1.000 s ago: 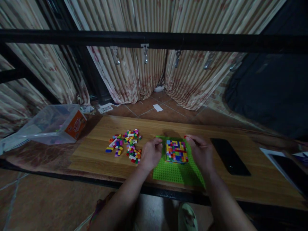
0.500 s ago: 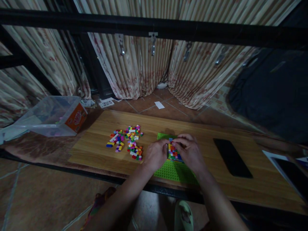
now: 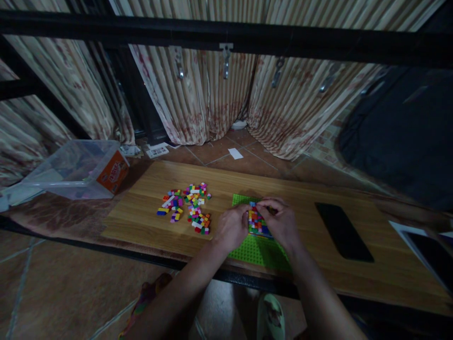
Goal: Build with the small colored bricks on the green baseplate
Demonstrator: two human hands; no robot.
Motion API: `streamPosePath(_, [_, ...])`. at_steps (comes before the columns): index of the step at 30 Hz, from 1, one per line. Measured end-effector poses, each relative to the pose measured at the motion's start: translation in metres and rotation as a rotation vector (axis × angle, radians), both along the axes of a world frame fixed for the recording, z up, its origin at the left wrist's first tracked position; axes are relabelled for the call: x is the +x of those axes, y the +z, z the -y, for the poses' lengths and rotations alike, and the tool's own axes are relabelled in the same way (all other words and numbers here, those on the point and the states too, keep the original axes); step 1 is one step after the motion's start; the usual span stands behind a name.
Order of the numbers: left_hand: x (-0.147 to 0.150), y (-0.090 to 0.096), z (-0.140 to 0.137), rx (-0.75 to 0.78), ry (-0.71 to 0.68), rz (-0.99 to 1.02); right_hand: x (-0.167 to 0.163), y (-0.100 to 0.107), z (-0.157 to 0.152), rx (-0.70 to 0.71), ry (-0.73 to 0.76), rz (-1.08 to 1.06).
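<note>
A green studded baseplate (image 3: 255,252) lies on the wooden board, with a block of multicoloured toy bricks (image 3: 255,222) built up on it. My left hand (image 3: 231,227) is curled against the left edge of this brick block, its fingers closed around that side. Over the block's upper right part, my right hand (image 3: 281,221) has thumb and fingertips pinched together; anything between them is too small or hidden to name. To the left lies a loose pile of coloured toy bricks (image 3: 196,208), apart from both hands.
A dark flat slab (image 3: 344,231) lies right of the baseplate on the wooden board (image 3: 134,215). A clear plastic bin (image 3: 85,189) with an orange label stands at the left. Striped curtains (image 3: 226,104) hang behind a dark bar (image 3: 300,42). A tablet-like object (image 3: 426,255) is at the right.
My right hand has shifted slightly right and away from the left fingertips, uncovering more of the brick block's top. My left hand stays at the left edge. The view has moved slightly.
</note>
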State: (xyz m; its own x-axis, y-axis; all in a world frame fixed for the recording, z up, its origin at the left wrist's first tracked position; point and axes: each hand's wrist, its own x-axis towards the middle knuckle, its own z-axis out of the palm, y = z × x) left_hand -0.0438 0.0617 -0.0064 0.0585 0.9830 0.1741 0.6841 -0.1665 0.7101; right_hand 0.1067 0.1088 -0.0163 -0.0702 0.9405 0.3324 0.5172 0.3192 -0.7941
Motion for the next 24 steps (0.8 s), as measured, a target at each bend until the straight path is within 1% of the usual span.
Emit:
streamPosePath(3, [0.0007, -0.0013, 0.0005, 0.009, -0.006, -0.003, 0.0005, 0.0003, -0.0007, -0.037, 0.003, 0.002])
streamPosePath(9, [0.0021, -0.0032, 0.0020, 0.030, -0.013, -0.007, 0.0000, 0.0016, -0.0005, -0.172, -0.005, 0.021])
streamPosePath(14, [0.0043, -0.0043, 0.0025, 0.034, -0.004, -0.049, -0.0018, 0.0030, -0.0012, -0.229, -0.036, 0.007])
streamPosePath(18, [0.0052, -0.0050, 0.0027, 0.040, -0.013, -0.096, -0.0038, 0.0053, -0.0016, -0.255, -0.061, -0.001])
streamPosePath(24, [0.0051, -0.0065, 0.0031, 0.056, -0.036, -0.157, -0.0063, 0.0069, -0.0007, -0.256, -0.070, -0.050])
